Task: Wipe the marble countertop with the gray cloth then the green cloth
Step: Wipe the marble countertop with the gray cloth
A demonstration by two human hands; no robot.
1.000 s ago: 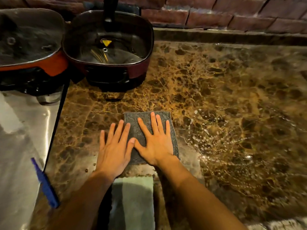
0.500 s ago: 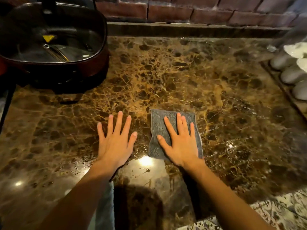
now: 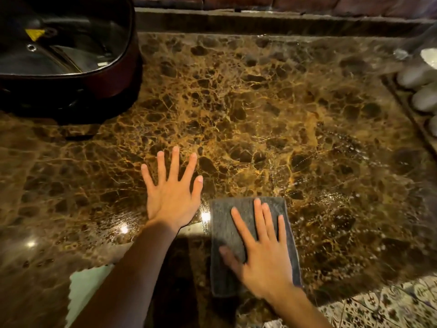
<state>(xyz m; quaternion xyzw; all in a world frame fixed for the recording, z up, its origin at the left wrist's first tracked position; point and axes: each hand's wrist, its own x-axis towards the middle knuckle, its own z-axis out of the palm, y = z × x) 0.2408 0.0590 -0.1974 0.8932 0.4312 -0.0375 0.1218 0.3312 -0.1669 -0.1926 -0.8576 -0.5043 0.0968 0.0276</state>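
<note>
The brown marble countertop (image 3: 260, 119) fills the view, with wet droplets on its right part. A folded gray cloth (image 3: 224, 233) lies flat near the front edge. My right hand (image 3: 262, 252) presses flat on it with fingers spread. My left hand (image 3: 173, 190) rests palm down on the bare marble just left of the cloth, fingers apart, holding nothing. A pale green cloth (image 3: 85, 290) lies at the front edge, partly hidden under my left forearm.
A dark red electric pan (image 3: 113, 74) stands at the back left. White rounded objects (image 3: 421, 91) sit on a tray at the right edge. A raised ledge and brick wall run along the back. Patterned floor tiles (image 3: 390, 304) show past the front right edge.
My right hand has slid the gray cloth rightward and then toward the front edge. My left hand came off the cloth and now lies on bare marble.
</note>
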